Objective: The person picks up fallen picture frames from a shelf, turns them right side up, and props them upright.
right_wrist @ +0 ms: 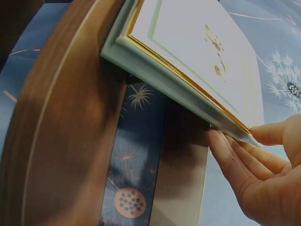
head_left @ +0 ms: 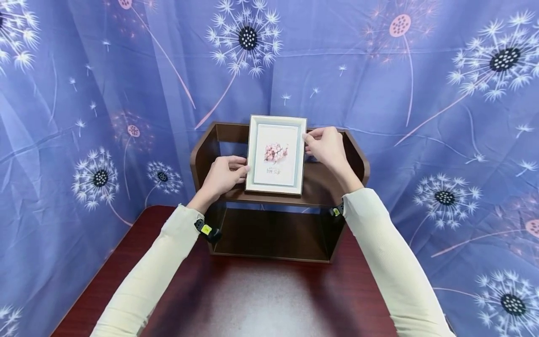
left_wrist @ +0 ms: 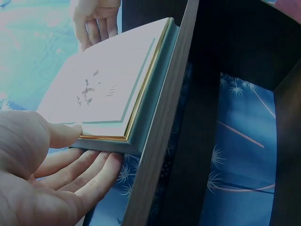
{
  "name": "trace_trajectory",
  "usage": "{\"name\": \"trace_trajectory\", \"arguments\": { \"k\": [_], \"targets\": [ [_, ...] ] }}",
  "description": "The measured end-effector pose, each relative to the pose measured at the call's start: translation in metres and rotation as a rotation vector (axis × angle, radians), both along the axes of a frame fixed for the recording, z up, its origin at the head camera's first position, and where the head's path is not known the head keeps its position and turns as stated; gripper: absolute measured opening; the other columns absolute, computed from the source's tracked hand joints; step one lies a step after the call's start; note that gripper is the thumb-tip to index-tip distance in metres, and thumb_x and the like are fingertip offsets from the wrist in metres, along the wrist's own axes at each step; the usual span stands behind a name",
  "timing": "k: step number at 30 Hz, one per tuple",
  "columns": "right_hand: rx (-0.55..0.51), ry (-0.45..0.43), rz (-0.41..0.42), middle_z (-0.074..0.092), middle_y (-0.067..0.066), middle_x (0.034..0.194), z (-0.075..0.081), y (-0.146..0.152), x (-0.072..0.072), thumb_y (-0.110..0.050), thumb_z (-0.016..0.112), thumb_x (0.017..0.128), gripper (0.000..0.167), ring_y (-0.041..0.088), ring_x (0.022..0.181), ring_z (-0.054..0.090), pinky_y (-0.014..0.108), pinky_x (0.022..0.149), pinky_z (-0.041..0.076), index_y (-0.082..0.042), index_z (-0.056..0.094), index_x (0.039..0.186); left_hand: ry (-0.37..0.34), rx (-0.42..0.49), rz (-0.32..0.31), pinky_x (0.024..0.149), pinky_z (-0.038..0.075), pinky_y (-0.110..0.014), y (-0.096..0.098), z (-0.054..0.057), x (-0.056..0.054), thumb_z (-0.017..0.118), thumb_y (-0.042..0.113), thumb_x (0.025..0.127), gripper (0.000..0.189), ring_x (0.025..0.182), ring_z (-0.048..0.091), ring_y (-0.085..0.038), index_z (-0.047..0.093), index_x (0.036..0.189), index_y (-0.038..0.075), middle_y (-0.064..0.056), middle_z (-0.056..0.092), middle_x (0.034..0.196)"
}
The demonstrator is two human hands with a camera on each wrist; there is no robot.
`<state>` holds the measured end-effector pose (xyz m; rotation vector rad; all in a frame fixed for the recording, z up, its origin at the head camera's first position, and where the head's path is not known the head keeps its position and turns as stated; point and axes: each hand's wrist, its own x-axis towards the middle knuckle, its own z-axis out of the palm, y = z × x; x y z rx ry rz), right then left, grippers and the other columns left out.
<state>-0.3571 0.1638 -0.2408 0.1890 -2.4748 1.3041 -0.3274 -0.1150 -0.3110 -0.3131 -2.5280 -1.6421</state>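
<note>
A picture frame (head_left: 275, 175) with a pale border and a pink flower print stands nearly upright on the upper board of a dark brown shelf (head_left: 275, 200). By its lower left side my left hand (head_left: 223, 175) holds it; in the left wrist view the thumb (left_wrist: 66, 134) lies on the front edge and the fingers are behind. My right hand (head_left: 326, 146) pinches the upper right edge. The right wrist view shows that thumb (right_wrist: 268, 134) at the front edge, fingertips at the back. The frame's back is hidden in the head view.
The shelf's lower compartment (head_left: 273, 234) lies below the frame, with raised side panels (head_left: 358, 159) beyond both hands. It stands on a dark red table (head_left: 261, 299). A blue dandelion-print curtain (head_left: 328, 70) hangs close behind.
</note>
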Motion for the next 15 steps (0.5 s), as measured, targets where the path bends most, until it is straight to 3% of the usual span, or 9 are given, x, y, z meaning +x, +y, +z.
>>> {"name": "trace_trajectory", "arguments": {
  "k": [8,11,15],
  "targets": [
    [-0.006,0.009,0.022,0.079,0.023,0.112,-0.001,-0.001,-0.001,-0.022,0.064,0.104,0.033,0.03,0.092,0.082,0.032,0.079,0.066,0.005,0.076,0.119,0.038,-0.006,-0.008,0.091,0.065,-0.035,-0.001,-0.005,0.002,0.067,0.023,0.105,0.04,0.113,0.077,-0.031,0.067,0.138,0.001,-0.02,0.071,0.135],
    [0.049,0.012,0.002,0.08,0.02,0.112,-0.002,0.002,0.003,-0.028,0.067,0.102,0.035,0.031,0.097,0.081,0.028,0.077,0.065,0.001,0.076,0.12,0.075,-0.067,0.013,0.093,0.065,-0.039,-0.002,-0.005,0.005,0.066,0.028,0.105,0.041,0.111,0.077,-0.03,0.067,0.139,0.004,-0.017,0.072,0.134],
    [0.129,0.041,-0.018,0.079,0.016,0.117,-0.001,0.008,0.014,-0.042,0.072,0.098,0.046,0.03,0.109,0.076,0.036,0.085,0.06,-0.004,0.075,0.124,0.155,-0.172,0.054,0.098,0.061,-0.046,-0.005,0.005,0.016,0.064,0.034,0.105,0.041,0.11,0.077,-0.029,0.069,0.137,0.008,-0.013,0.075,0.131]
  ]
}}
